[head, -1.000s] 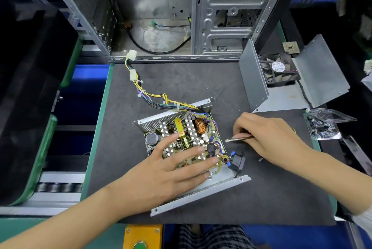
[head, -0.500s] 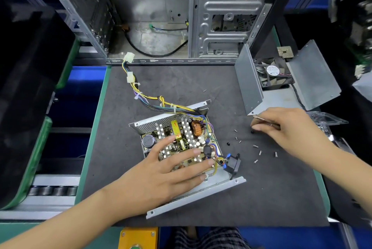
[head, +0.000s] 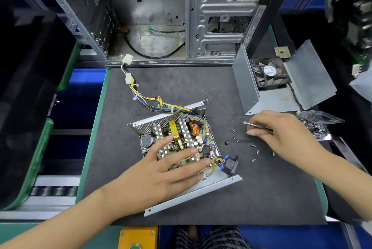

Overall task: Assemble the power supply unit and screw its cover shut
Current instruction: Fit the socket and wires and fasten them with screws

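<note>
Since a second ago your right hand (head: 281,134) has left the board's edge and now sits over the loose screws (head: 253,145) on the mat (head: 261,198), just below the cover (head: 267,103). Its palm hides how the fingers close, but they curl round a thin metal tool (head: 254,125) whose tip pokes out leftward; whether the tip carries a screw is too small to tell. Your left hand (head: 161,174) has stayed flat, fingers spread, pressing the circuit board (head: 181,138) in the open PSU tray (head: 193,194) mid-mat. Blur smears the parts at far right.
</note>
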{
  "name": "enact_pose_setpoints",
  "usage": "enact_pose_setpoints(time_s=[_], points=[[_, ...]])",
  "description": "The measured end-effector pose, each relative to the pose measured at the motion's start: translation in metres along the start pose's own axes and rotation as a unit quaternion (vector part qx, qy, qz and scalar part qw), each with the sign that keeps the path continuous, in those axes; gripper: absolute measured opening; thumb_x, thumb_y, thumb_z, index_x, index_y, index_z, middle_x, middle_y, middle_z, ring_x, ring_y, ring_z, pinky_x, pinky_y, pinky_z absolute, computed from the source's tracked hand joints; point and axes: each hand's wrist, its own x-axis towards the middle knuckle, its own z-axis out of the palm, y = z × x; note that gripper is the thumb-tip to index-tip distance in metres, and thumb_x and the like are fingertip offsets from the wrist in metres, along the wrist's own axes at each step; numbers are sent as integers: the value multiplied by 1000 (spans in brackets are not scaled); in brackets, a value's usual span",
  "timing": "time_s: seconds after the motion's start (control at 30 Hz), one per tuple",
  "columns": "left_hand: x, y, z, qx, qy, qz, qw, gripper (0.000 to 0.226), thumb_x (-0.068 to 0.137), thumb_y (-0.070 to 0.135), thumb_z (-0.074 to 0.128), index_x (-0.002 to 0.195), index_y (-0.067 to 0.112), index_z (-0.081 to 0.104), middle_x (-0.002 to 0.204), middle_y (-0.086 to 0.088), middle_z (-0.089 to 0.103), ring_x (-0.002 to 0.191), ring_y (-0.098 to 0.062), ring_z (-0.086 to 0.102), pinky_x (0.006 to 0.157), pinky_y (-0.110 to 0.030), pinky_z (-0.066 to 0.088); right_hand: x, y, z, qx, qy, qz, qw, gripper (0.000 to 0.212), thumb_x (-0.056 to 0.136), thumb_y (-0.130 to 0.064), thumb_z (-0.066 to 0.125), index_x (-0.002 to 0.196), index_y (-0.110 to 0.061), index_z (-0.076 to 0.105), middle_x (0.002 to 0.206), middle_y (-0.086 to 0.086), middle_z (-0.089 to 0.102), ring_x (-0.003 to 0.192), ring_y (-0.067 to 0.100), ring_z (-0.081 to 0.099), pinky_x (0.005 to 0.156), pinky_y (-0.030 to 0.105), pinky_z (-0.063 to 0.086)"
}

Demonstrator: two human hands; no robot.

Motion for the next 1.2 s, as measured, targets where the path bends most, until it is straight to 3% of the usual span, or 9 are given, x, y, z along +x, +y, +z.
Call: enact_pose_setpoints(time_s=[0.13, 0.3, 0.37, 0.57, 0.73, 0.8, 0.9, 1.03, 1.2], points=[[3, 1, -8, -13, 6, 4, 1000, 38, 107, 18, 34, 131, 29, 61, 154, 4, 37, 141, -23, 34, 114, -56, 22, -8, -30, -18, 109, 14, -39, 993, 14, 80, -11, 72, 75, -22, 65, 58, -29, 53, 53, -3, 50, 55, 5, 37], [9, -8, -28, -144, 50, -17, 988, 34, 102, 15, 42, 123, 19, 68, 142, 1, 55, 133, -22, 49, 109, -50, 34, -5, -71, -28, 234, -30, -87, 968, 11, 75, -19, 78, 73, -28, 72, 67, -18, 57, 48, 6, 37, 52, 10, 32], [17, -8, -40, -321, 98, -134, 932, 27, 98, 15, 51, 115, 12, 72, 127, -4, 65, 121, -21, 58, 100, -40, 44, -1, -83, -28, 303, -40, -90, 948, 7, 73, -23, 79, 74, -28, 74, 69, -9, 54, 50, 5, 37, 53, 13, 33], [58, -24, -70, -696, 121, -429, 564, 24, 94, 32, 60, 82, 17, 75, 63, 1, 59, 55, -9, 50, 57, -17, 42, 9, -108, -25, 317, 30, -120, 941, 12, 72, -23, 80, 78, -32, 77, 62, -8, 38, 57, 6, 40, 56, 12, 32], [72, -25, -78, -859, 117, -475, 149, 18, 76, 12, 63, 80, 2, 78, 70, -8, 69, 55, -7, 64, 49, -14, 53, 15, -111, -26, 286, 107, -114, 945, 14, 73, -21, 80, 83, -30, 77, 61, -10, 35, 57, 8, 41, 54, 13, 31], [75, -22, -78, -869, 123, -473, 76, 17, 76, 6, 61, 77, 0, 78, 70, -10, 69, 55, -8, 66, 49, -14, 54, 17, -110, -28, 260, 108, -120, 952, 14, 74, -21, 79, 85, -31, 77, 62, -10, 36, 57, 9, 41, 54, 15, 32], [79, -20, -74, -859, 152, -485, 54, 14, 73, 6, 64, 74, 1, 77, 66, -8, 67, 50, -7, 63, 45, -14, 51, 19, -110, -33, 208, 67, -138, 966, 16, 80, -24, 74, 93, -32, 76, 66, -10, 39, 58, 10, 43, 53, 25, 38], [78, -27, -69, -833, 185, -506, 125, 14, 75, 11, 65, 72, 4, 77, 65, -5, 65, 49, -5, 59, 46, -12, 50, 22, -101, -40, 157, -41, -146, 976, 28, 87, -25, 58, 115, -29, 61, 77, -10, 43, 64, 10, 46, 59, 22, 39], [69, -31, -69, -831, 205, -491, 161, 12, 75, 8, 65, 76, 5, 76, 69, -5, 65, 53, -5, 60, 49, -13, 52, 18, -86, -56, 73, -175, -132, 973, 26, 98, -39, 24, 99, -26, 47, 95, -16, 46, 85, 0, 49, 75, 15, 40]])
